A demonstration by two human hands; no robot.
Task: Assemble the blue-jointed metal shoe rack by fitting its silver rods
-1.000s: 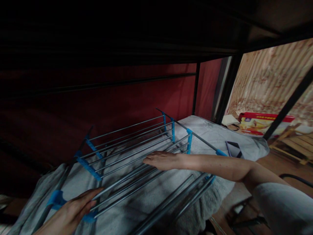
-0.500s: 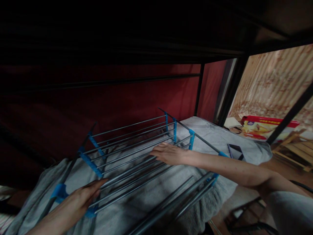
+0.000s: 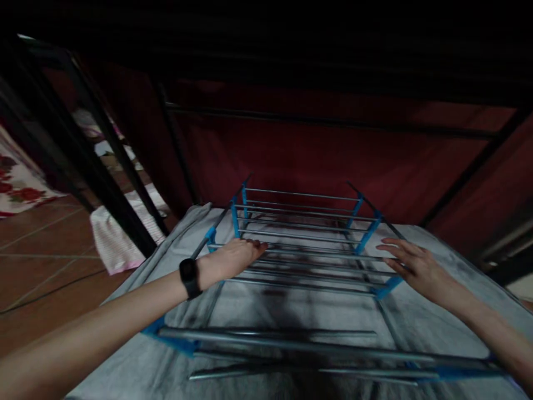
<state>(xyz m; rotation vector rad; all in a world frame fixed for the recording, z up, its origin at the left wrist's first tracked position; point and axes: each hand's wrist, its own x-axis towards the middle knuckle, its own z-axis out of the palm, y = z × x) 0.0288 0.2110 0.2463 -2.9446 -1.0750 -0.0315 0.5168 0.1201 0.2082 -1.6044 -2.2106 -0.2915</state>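
Note:
A metal rack (image 3: 308, 236) with blue plastic brackets lies on the grey blanket (image 3: 266, 305), its thin bars running crosswise between two long side poles. My left hand (image 3: 239, 256), a black band on its wrist, rests over the left end of the middle bars with its fingers stretched out. At the rack's right end, my right hand (image 3: 416, 266) hovers by a bar end and the side pole, fingers spread and holding nothing. Nearer to me, a loose metal tube (image 3: 308, 333) lies behind a thicker front bar (image 3: 316, 347).
A low dark frame (image 3: 266, 66) hangs overhead, with dark posts (image 3: 112, 205) at the left. Behind the rack is a dark red curtain (image 3: 291, 150). A striped cloth (image 3: 114, 239) hangs near the tiled floor (image 3: 45, 244).
The view has swung left. My right hand has lifted from the middle of the bars to the rack's right end. My left hand now lies over the bars' left end.

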